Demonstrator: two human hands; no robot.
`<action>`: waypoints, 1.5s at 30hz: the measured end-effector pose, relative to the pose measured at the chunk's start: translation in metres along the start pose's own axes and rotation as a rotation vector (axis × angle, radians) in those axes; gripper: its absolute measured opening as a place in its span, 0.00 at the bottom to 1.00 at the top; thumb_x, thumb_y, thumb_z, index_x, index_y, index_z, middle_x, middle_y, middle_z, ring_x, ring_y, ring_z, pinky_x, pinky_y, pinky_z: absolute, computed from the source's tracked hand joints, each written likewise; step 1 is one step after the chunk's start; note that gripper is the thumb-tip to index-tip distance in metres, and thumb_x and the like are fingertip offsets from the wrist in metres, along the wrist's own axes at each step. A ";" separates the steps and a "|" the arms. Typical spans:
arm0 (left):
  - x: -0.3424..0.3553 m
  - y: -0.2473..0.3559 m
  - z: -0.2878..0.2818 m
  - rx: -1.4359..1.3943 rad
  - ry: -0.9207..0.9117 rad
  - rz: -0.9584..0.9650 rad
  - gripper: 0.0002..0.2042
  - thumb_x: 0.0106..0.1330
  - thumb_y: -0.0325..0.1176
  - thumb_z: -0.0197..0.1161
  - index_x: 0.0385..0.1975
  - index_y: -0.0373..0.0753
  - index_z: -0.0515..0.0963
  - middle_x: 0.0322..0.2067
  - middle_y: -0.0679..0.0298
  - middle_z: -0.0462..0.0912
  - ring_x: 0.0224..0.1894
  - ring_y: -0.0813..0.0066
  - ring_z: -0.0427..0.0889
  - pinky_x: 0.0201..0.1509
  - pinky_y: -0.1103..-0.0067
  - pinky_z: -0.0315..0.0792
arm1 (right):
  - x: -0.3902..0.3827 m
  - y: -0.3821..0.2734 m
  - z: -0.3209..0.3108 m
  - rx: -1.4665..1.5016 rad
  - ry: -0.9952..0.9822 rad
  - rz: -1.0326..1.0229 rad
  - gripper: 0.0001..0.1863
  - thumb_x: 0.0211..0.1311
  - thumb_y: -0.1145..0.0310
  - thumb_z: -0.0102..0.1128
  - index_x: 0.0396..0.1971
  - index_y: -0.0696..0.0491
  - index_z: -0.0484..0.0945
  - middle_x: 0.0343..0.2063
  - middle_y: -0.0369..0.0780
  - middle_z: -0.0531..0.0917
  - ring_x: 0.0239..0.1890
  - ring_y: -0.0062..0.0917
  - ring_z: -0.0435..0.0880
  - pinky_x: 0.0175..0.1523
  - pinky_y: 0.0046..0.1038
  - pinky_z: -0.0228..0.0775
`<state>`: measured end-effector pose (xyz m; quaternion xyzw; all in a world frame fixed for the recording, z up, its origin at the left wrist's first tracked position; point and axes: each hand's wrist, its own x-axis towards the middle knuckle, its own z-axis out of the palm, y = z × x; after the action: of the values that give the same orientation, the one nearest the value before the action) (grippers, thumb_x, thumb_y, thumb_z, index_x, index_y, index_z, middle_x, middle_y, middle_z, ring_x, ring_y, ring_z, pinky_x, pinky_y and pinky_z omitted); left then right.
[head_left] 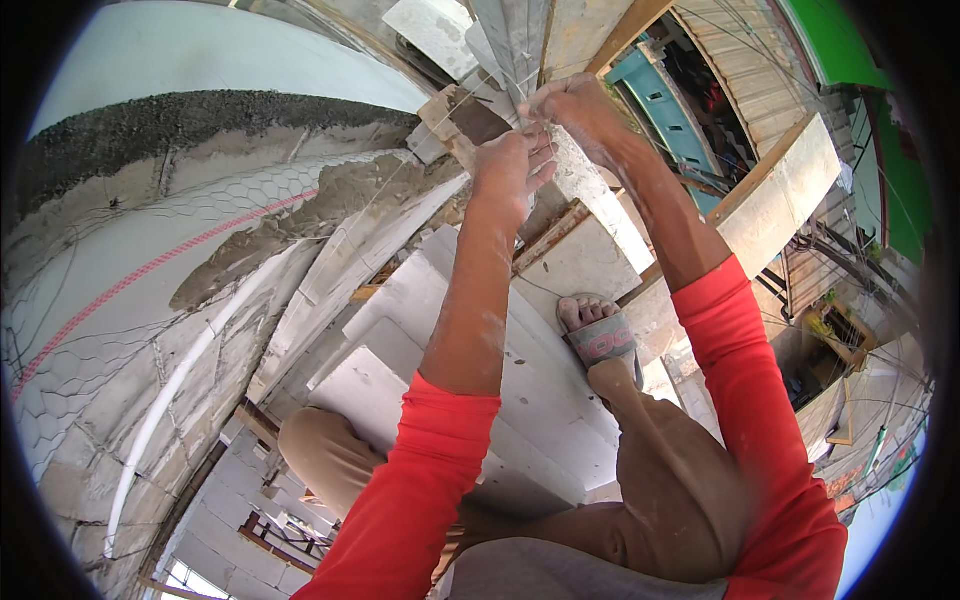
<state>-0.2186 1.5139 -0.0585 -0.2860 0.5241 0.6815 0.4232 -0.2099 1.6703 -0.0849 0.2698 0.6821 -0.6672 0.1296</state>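
From my end, I see both hands close together at the top of the head view, just beside a wooden batten point(450, 130). A thin strand point(518, 92), string or wire, I cannot tell which, comes down past the grey boards point(510, 45) to the fingertips, so it lies right at the right hand point(578, 108) and just above the left hand point(505, 170). My right fingers are bent and drawn together toward the thumb; I can't make out whether they are clamped on the strand. My left fingers curl loosely, the lower ones slightly apart, and their grip at the tips is too small to judge. The batten stands to the left of both hands. Below them, a sandalled foot point(600, 335) rests beside white slabs point(520, 370); wire mesh point(62, 400) covers part of the left side.
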 end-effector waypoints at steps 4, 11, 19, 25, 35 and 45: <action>-0.005 0.004 0.005 0.110 0.143 0.227 0.14 0.76 0.34 0.57 0.55 0.35 0.80 0.49 0.61 0.84 0.55 0.69 0.82 0.61 0.71 0.74 | -0.003 -0.007 0.007 -0.064 0.102 -0.049 0.13 0.53 0.66 0.73 0.23 0.62 0.84 0.22 0.36 0.80 0.26 0.21 0.72 0.31 0.32 0.64; 0.013 0.036 0.012 0.259 0.067 0.205 0.11 0.73 0.34 0.61 0.49 0.39 0.84 0.41 0.66 0.86 0.48 0.76 0.81 0.55 0.75 0.71 | 0.001 -0.003 0.019 0.108 0.098 -0.087 0.08 0.52 0.71 0.70 0.25 0.61 0.84 0.22 0.36 0.81 0.27 0.23 0.76 0.33 0.31 0.68; 0.028 0.025 -0.007 -0.036 -0.053 0.048 0.08 0.76 0.33 0.59 0.48 0.41 0.80 0.41 0.67 0.84 0.48 0.72 0.82 0.52 0.74 0.72 | -0.010 -0.020 -0.005 0.087 0.031 -0.097 0.11 0.59 0.67 0.70 0.38 0.58 0.89 0.33 0.38 0.86 0.42 0.24 0.80 0.50 0.27 0.70; 0.020 0.006 -0.008 -0.191 -0.150 -0.110 0.07 0.77 0.33 0.56 0.49 0.42 0.78 0.43 0.67 0.83 0.52 0.70 0.82 0.53 0.73 0.71 | -0.007 -0.011 -0.005 0.049 -0.101 -0.024 0.16 0.67 0.67 0.63 0.50 0.58 0.89 0.39 0.37 0.90 0.45 0.25 0.83 0.59 0.33 0.70; 0.002 0.000 -0.006 -0.077 -0.040 0.152 0.18 0.78 0.28 0.50 0.62 0.26 0.72 0.60 0.52 0.78 0.65 0.59 0.77 0.73 0.64 0.69 | -0.002 -0.004 0.008 0.157 -0.005 -0.112 0.10 0.56 0.73 0.65 0.33 0.66 0.88 0.27 0.45 0.87 0.30 0.26 0.83 0.40 0.30 0.74; -0.001 0.026 0.004 -0.022 0.026 0.292 0.17 0.78 0.31 0.54 0.59 0.27 0.75 0.53 0.53 0.81 0.58 0.62 0.81 0.68 0.67 0.74 | 0.004 -0.009 0.021 0.137 0.144 -0.110 0.09 0.53 0.72 0.72 0.24 0.64 0.87 0.23 0.41 0.85 0.27 0.23 0.78 0.34 0.31 0.70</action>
<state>-0.2409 1.5148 -0.0447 -0.2201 0.5578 0.7379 0.3097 -0.2224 1.6506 -0.0809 0.2874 0.6562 -0.6973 0.0245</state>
